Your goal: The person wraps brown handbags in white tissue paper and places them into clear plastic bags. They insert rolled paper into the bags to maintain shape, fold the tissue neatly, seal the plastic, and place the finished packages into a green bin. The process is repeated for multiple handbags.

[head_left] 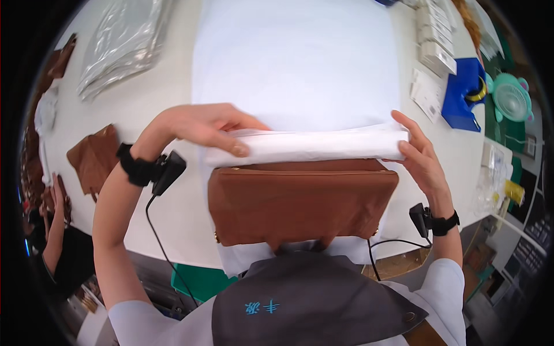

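Lying along the brown bag [303,202], the white bundle [317,144] is pinched by the left hand [209,127] and right hand [424,154], apparently for straightness.

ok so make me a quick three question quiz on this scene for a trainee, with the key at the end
1. True or false: the left hand and the right hand both touch the white roll.

2. Fill in the missing word: the large brown bag lies ____ the white roll and the person's dark apron.

3. Where is the blue tape dispenser?
A: to the left of the left hand
B: between the two hands
C: to the right of the right hand

Key: 1. True; 2. between; 3. C
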The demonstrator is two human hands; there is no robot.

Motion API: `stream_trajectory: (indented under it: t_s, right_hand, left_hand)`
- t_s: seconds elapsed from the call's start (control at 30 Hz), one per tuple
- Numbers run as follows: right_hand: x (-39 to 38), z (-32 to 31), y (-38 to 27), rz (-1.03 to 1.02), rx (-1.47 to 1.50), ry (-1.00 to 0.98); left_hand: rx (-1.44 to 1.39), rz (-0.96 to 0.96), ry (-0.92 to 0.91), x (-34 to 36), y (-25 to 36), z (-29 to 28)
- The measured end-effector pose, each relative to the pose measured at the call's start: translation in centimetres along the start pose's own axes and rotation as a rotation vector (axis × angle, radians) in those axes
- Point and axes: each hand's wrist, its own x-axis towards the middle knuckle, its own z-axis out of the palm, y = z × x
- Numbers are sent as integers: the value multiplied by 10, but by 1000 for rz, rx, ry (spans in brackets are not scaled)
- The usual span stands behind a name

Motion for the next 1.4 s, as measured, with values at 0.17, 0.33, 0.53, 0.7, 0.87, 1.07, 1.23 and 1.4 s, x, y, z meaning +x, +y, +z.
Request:
stream_trajectory:
  t_s: [0.17,0.33,0.53,0.7,0.87,1.07,1.23,1.4]
  right_hand:
    - [-2,-15,12,64,-163,-9]
    - [-9,-16,9,115,-136,-67]
    - [-18,-1,3,-39,-370,-42]
    - [-26,-1,-4,-51,-368,-123]
    - [-22,-11,-24,1,-507,-318]
    - [-27,31,-39,-164,-1005,-276]
    - [-16,44,-25,-352,-1279,-193]
    - [2,41,13,-345,-1283,-86]
  left_hand:
    - [-197,1,145,-6,-4,9]
    - [-205,7,258,-19,-10,26]
    - [95,115,468,-25,-13,50]
    - [-113,72,421,-36,-9,59]
    - [-50,112,334,-45,3,56]
    - [226,117,499,-38,11,75]
    - [111,-5,677,-28,-3,83]
    - [-234,-200,731,-15,-19,85]
